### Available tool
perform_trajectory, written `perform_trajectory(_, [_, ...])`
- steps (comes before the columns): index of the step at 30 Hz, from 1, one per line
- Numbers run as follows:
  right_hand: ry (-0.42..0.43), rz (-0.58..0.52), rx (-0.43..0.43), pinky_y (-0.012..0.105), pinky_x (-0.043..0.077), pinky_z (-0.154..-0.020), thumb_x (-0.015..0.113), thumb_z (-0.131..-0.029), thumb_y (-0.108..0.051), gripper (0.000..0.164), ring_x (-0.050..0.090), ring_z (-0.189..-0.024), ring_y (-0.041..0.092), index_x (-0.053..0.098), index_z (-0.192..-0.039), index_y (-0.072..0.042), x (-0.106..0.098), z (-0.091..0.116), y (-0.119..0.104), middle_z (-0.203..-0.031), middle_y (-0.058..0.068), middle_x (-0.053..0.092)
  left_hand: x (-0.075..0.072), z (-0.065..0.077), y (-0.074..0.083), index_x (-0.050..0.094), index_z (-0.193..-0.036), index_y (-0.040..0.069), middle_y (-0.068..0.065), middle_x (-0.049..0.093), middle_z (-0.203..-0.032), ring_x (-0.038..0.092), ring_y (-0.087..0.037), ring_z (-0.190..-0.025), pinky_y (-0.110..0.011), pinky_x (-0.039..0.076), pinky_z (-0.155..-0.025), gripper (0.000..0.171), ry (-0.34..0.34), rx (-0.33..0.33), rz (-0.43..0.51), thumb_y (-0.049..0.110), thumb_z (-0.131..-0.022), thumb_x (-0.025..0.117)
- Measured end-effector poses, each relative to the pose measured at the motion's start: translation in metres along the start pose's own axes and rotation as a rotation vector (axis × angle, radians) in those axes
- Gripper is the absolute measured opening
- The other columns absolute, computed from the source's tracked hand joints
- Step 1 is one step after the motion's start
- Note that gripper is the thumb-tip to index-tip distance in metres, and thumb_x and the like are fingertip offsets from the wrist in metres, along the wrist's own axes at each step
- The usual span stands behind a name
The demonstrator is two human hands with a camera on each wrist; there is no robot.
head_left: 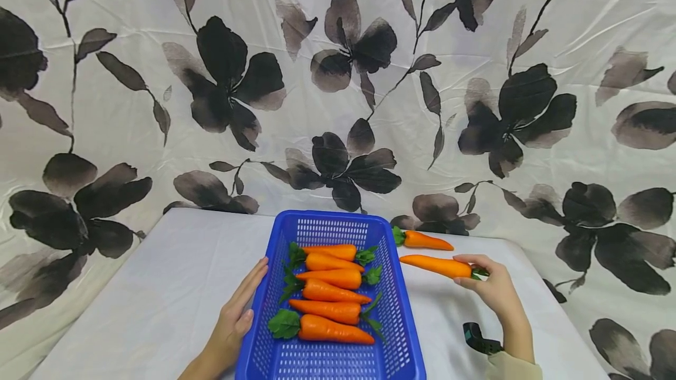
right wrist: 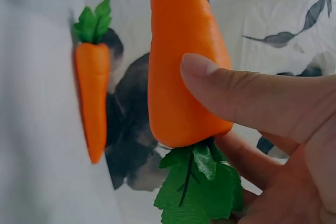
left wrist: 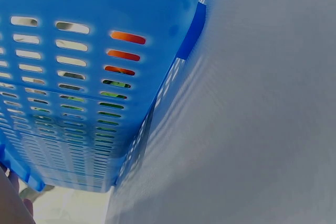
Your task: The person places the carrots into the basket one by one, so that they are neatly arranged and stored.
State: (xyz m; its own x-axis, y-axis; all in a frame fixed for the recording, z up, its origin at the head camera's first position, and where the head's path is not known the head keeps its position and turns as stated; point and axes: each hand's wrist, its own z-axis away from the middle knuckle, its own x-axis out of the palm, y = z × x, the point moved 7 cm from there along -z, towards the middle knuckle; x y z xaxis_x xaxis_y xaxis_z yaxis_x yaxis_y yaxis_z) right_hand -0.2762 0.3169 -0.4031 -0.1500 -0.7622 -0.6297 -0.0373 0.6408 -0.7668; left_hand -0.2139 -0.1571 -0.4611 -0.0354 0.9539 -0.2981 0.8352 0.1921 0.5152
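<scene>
A blue slotted plastic basket (head_left: 409,309) stands lengthwise in the middle of the table. Inside it, several orange carrots (head_left: 335,329) with green leaves lie crosswise in a column. My left hand (head_left: 235,321) rests along the basket's left rim, its fingers extended; in the left wrist view the basket's wall (left wrist: 157,3) fills the upper left. To the right of the basket, my right hand (head_left: 496,283) pinches a carrot (head_left: 433,264) at its thick leafy end, with the tip pointing left toward the rim. The right wrist view shows the thumb across that carrot (right wrist: 184,93).
Another carrot (head_left: 428,241) lies on the white table (head_left: 174,274) near its back edge, right of the basket. A black wrist device (head_left: 480,342) is on the right wrist. Behind the table hangs a white cloth (head_left: 296,110) with dark flowers.
</scene>
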Motion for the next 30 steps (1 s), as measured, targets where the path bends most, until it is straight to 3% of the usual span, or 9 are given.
perform_trajectory(6, [0.014,0.006,-0.001,0.021,0.052,-0.076,0.078,-0.081,-0.004,0.044,0.057,-0.103,0.03,0.068,-0.124,-0.002,-0.004,0.003,-0.009,-0.126,0.021,0.061,0.0,0.001,0.0,0.034,-0.146,-0.015,-0.033,0.029,-0.154,0.026,-0.034,-0.147,-0.023,0.022,-0.117,0.053,0.003,-0.004,0.002,0.013,-0.101,0.029])
perform_trajectory(19, [0.044,0.012,-0.096,0.021,0.052,-0.078,0.079,-0.081,-0.004,0.041,0.057,-0.101,0.028,0.069,-0.121,-0.002,-0.003,0.01,-0.042,-0.121,0.018,0.064,0.0,0.001,0.0,0.034,-0.145,-0.016,-0.034,0.029,-0.153,0.026,-0.036,-0.147,-0.024,0.021,-0.117,0.052,0.009,0.011,-0.002,0.014,-0.103,0.028])
perform_trajectory(30, [0.046,-0.008,-0.147,0.038,0.05,-0.086,0.08,-0.081,-0.004,0.039,0.057,-0.1,0.029,0.071,-0.118,-0.005,0.011,0.021,-0.083,-0.117,0.016,0.066,-0.001,0.0,0.001,0.034,-0.145,-0.015,-0.033,0.029,-0.153,0.027,-0.035,-0.147,-0.024,0.021,-0.117,0.052,0.004,0.002,-0.005,0.013,-0.102,0.029])
